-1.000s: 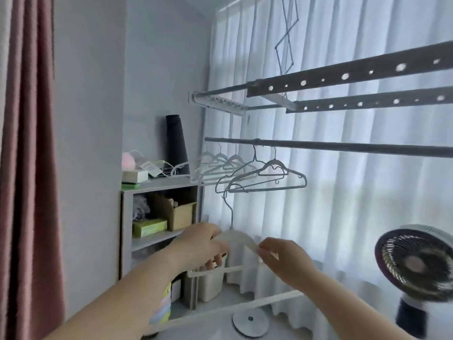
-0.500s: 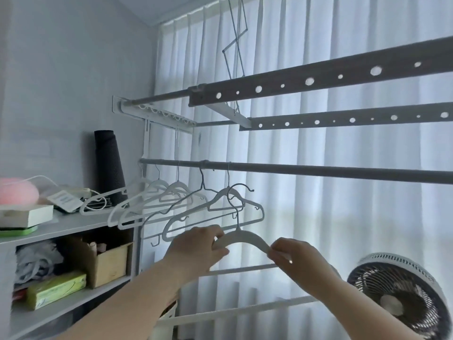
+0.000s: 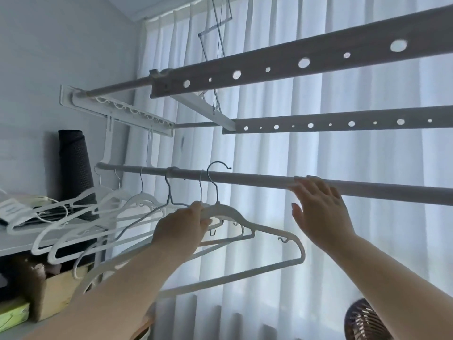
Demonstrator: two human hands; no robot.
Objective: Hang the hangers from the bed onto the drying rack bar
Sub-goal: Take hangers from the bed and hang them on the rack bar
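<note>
Subject item: one white hanger [image 3: 228, 211], held up at the drying rack bar [image 3: 257, 179]. Its metal hook is seen to arch over the top of the bar, with the shank crossing in front of it; whether the hook bears on the bar cannot be told. The hanger body is tilted, its far shoulder dropped toward the right.

Left hand [image 3: 182, 227]: the fingers are curled and clamped on the hanger's near shoulder, just beside the neck.

Right hand [image 3: 321, 207]: raised to the right of the hanger and apart from it. Its fingers [image 3: 306, 185] are straight and spread, the tips laid against the bar. Nothing is gripped.

Several other hangers [image 3: 143, 199] are noted hung on the same bar, to the left of the held one, fanned out toward the shelf [image 3: 14, 244].

Surroundings: two perforated rails [image 3: 294, 65] are fixed above the bar, and a white curtain [image 3: 318, 266] is drawn behind the rack. A dark roll [image 3: 74, 163] is stood on the shelf against the wall, with a cardboard box [image 3: 61, 290] beneath it. Part of a fan [image 3: 365, 322] is visible at the lower right edge.
</note>
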